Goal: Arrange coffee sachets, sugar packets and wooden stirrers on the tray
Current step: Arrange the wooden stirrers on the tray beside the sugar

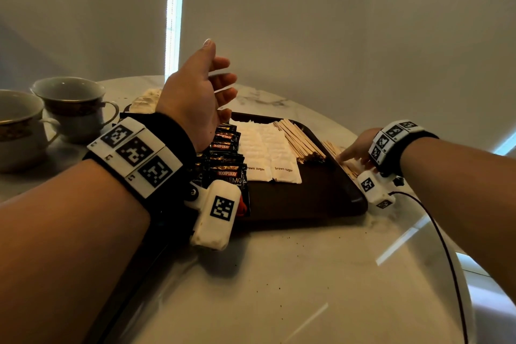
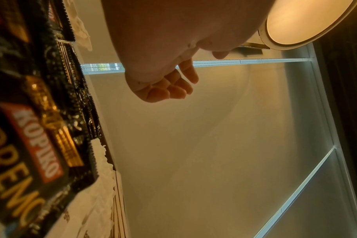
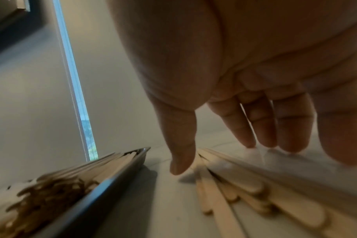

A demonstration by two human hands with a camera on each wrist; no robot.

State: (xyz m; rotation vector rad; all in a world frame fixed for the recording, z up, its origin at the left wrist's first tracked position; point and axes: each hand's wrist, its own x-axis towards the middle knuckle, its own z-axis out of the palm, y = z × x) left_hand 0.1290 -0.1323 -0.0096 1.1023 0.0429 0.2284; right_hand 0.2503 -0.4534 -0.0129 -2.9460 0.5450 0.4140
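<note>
Left hand (image 1: pixel 195 98) raised, loose and empty; right hand (image 1: pixel 360 148), fingers straight, over loose stirrers (image 3: pixel 234 193) beside tray (image 1: pixel 321 204); two cups (image 1: pixel 72 106) far left.

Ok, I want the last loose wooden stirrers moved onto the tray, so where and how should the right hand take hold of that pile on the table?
The loose stirrers lie flat on the table just outside the tray's right rim, roughly parallel to it. Probably best to come from above with the right hand, thumb on the tray side and fingers on the far side, and pinch the bundle mid-length so it lifts level.
</note>
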